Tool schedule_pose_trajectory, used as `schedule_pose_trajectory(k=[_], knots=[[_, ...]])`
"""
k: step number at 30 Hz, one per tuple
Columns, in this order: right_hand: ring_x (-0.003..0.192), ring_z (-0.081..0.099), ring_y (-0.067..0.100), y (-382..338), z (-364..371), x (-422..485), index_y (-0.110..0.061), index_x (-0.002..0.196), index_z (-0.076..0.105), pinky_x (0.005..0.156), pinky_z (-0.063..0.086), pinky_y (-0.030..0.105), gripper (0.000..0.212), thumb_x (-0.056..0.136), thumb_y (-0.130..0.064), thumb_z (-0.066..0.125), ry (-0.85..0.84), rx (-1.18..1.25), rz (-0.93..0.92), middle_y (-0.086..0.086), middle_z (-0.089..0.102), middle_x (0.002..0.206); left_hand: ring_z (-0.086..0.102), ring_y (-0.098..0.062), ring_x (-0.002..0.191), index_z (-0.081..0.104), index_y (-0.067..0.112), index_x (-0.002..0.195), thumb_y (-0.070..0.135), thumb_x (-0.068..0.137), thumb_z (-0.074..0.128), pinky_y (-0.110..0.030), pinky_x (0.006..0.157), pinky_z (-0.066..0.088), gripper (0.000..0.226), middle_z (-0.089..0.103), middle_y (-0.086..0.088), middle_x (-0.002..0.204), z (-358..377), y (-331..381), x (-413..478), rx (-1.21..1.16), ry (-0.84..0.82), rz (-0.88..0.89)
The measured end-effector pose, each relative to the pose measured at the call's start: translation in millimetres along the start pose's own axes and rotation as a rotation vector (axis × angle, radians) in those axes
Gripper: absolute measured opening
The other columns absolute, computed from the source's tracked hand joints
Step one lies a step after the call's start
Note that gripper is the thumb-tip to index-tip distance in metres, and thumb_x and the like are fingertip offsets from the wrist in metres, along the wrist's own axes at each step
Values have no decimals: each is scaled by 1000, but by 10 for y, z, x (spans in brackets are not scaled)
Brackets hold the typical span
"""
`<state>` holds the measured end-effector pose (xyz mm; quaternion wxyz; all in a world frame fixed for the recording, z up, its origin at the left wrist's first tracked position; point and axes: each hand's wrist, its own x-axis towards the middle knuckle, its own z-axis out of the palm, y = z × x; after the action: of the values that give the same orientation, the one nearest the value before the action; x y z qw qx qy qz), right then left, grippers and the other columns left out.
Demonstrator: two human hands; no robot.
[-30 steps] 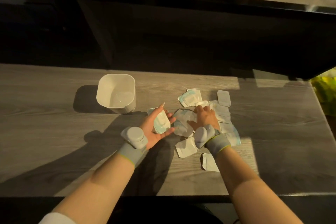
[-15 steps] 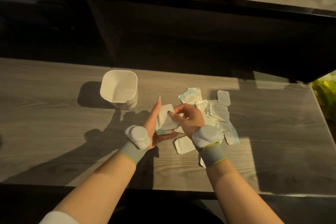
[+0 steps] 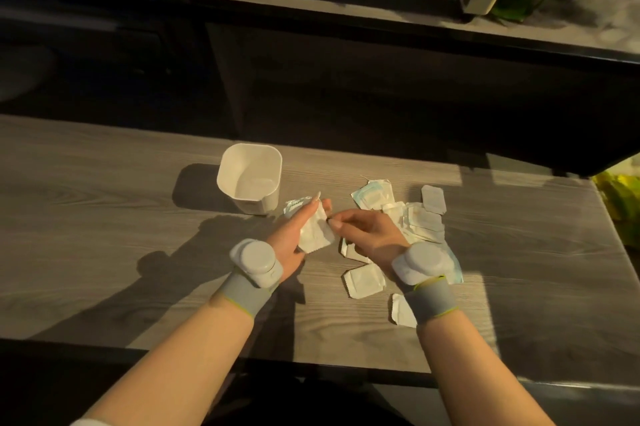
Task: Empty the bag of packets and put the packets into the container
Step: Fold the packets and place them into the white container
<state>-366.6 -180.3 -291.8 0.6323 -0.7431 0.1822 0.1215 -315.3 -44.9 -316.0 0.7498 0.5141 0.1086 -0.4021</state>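
Lying in the left hand (image 3: pixel 294 235) is a small stack of packets (image 3: pixel 316 231), white with crimped edges, cupped against the palm with the fingers extended along its far side. The right hand (image 3: pixel 367 235) is reaching across to it, thumb and forefinger pinched at the stack's near right edge (whether they are gripping a packet or only touching it, I cannot tell). Both hands are hovering above the bench (image 3: pixel 104 218), just right of the container (image 3: pixel 250 178).

The container is standing upright on the bench, a white tub with rounded corners, open at the top and showing a bare bottom. More packets are lying scattered to the right of the hands: a heap (image 3: pixel 415 218) with one teal-edged packet (image 3: pixel 373 194) at its far left and one grey packet (image 3: pixel 433 199) at its far right. Two loose packets are lying nearer the bench's front edge, one (image 3: pixel 363 282) between the wrists and one (image 3: pixel 401 311) partly hidden under the right wrist. A teal-tinted bag (image 3: pixel 455 266) is peeking out from behind the right wrist, flat on the bench.

Each wrist is wearing a grey band carrying a white device, left (image 3: pixel 256 263) and right (image 3: pixel 420 263). Beyond the bench a dark gap is opening, and past it a pale shelf (image 3: pixel 346 6) is running across the top.
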Motion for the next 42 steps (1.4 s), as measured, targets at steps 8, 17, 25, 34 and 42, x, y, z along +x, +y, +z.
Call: schedule_pose_trajectory(k=[8,17,25,34,42], knots=[[52,59,-11,-515,284,195,0,110,64,52,42,4,26,87,-14,61,-181,-49,-53,-10,64,73,59,-15,112,62,21,118,32,90,50,-34,96,48,33,64,0,119,-189,473,-165,22,-47,138],[54,57,-7,-987,486,636,-5,105,67,49,40,5,24,84,-19,66,-26,-135,-78,-7,61,72,49,-14,119,53,33,115,26,79,68,-36,100,40,40,53,4,128,-874,988,-122,467,307,596],[94,60,16,-1090,749,1307,-12,111,66,82,47,24,39,77,-29,72,-56,-715,65,1,63,100,50,-13,120,29,20,137,13,58,86,-9,93,42,98,50,1,129,-1455,660,361,872,120,205],[111,62,23,-1049,911,1624,-10,112,65,88,51,31,38,79,-29,70,-215,-1189,134,8,66,118,58,-2,106,40,28,130,42,50,86,-28,93,50,94,58,13,117,-1359,812,754,1084,-47,275],[129,44,35,-992,903,1794,-4,129,50,105,36,40,47,86,-18,63,-382,-1232,88,20,48,138,58,4,91,43,49,99,21,52,88,-14,76,48,71,54,28,91,-1263,1024,827,1126,13,179]])
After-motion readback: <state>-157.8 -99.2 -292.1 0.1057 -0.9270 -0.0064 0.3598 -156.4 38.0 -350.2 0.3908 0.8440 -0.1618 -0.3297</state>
